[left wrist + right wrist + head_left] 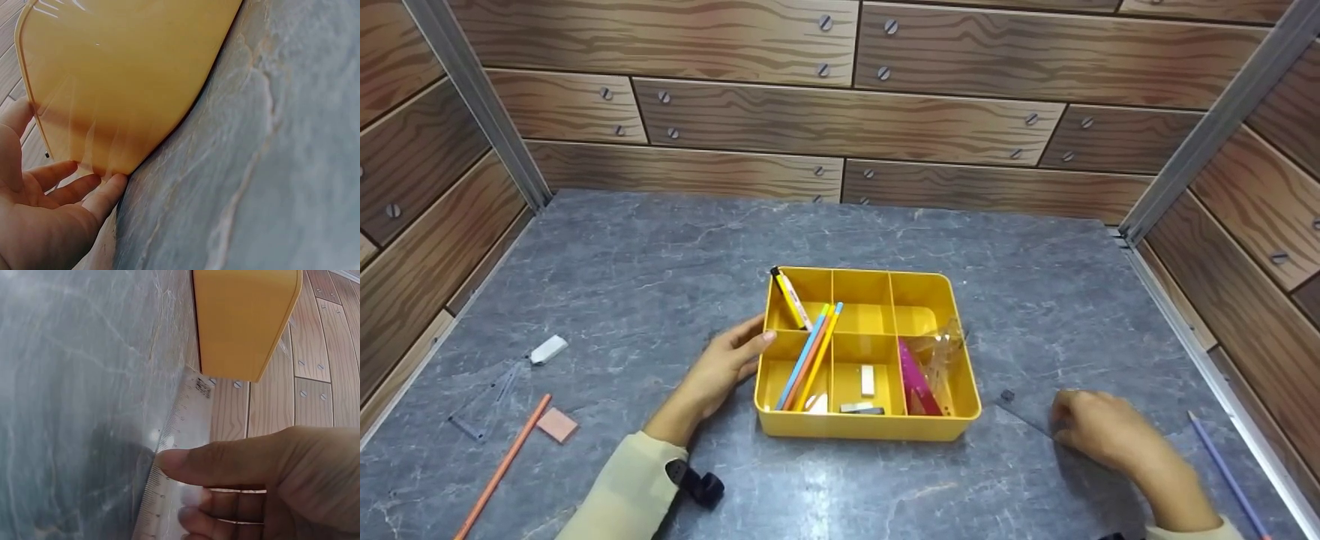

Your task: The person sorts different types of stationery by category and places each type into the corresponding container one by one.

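A yellow compartment tray (870, 429) stands on the tabletop, its side filling much of the left wrist view. My left hand (720, 371) holds its left side, thumb at the rim and fingertips against the outer wall. To the right of the tray, my right hand (1099, 427) pinches a clear ruler (188, 410) between thumb and fingers. The ruler lies at the tabletop, its marked edge visible. Colored pencils (810, 360), a yellow-and-black pen (789, 298), white erasers (868, 380), a magenta set square (916, 379) and clear plastic pieces (941, 360) sit in the compartments.
On the left lie a white eraser (547, 349), a clear set square (484, 401), an orange pencil (502, 466) and a pink eraser (557, 425). A purple pencil (1226, 469) lies at the far right. Wood-patterned walls (742, 112) enclose the tabletop.
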`<state>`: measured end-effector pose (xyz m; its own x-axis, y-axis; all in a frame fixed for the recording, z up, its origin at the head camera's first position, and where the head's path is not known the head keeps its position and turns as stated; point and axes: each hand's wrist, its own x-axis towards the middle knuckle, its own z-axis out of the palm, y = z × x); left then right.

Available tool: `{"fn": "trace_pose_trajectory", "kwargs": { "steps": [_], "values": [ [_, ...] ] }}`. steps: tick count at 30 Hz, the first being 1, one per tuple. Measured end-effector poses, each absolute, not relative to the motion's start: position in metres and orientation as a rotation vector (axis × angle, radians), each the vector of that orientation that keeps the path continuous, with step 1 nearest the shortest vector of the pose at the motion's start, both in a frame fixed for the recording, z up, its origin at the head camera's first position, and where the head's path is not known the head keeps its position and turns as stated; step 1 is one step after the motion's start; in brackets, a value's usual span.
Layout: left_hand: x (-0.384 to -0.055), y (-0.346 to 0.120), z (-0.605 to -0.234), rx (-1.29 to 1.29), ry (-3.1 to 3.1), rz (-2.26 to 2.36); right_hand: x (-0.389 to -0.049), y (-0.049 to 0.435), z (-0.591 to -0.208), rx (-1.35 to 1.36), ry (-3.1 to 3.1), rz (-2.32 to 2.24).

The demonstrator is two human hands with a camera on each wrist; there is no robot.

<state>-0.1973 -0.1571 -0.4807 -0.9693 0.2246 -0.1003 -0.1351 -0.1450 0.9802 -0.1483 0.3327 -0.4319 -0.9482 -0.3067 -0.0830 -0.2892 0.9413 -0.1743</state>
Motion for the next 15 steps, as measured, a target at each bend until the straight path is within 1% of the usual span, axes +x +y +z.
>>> {"fn": "trace_pose_trajectory", "kwargs": {
  "steps": [8,15],
  "values": [
    [-0.198,-0.158,-0.482,0.095,1.878,2.186,-0.152,0.324,-0.426,-0.542,3.083,-0.284],
    [-0.198,-0.158,-0.482,0.083,1.885,2.193,-0.156,0.311,-0.412,-0.474,3.187,-0.402]
  ]
}}
